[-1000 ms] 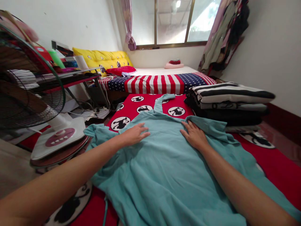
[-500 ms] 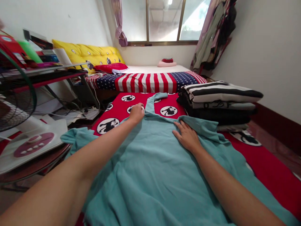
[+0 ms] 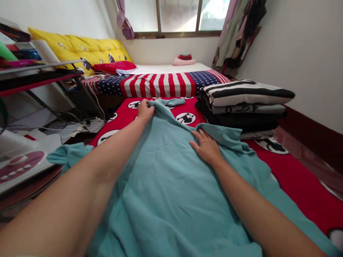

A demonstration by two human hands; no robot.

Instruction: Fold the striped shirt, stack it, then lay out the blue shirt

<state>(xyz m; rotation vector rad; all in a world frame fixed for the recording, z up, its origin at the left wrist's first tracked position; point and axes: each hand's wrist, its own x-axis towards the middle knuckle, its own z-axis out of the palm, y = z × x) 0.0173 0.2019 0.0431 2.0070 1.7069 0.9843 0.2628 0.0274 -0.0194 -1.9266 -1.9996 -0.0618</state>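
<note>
Teal shirt [image 3: 171, 200]: where is it?
Spread over the red mat [image 3: 292, 189], collar toward the far end.
And the hands?
Left hand [image 3: 145, 110] has closed on the collar [image 3: 167, 102], bunching it; earlier it sat just beside it. Right hand [image 3: 205, 147] lies open on the cloth.
Anything hidden?
Forearms cover the middle; the hem runs out of view.

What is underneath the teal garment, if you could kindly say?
A red mat with black-and-white round prints shows past the teal garment at its top and right edges. The part beneath the cloth, including under the left hand and right hand, is covered and cannot be seen.
</note>
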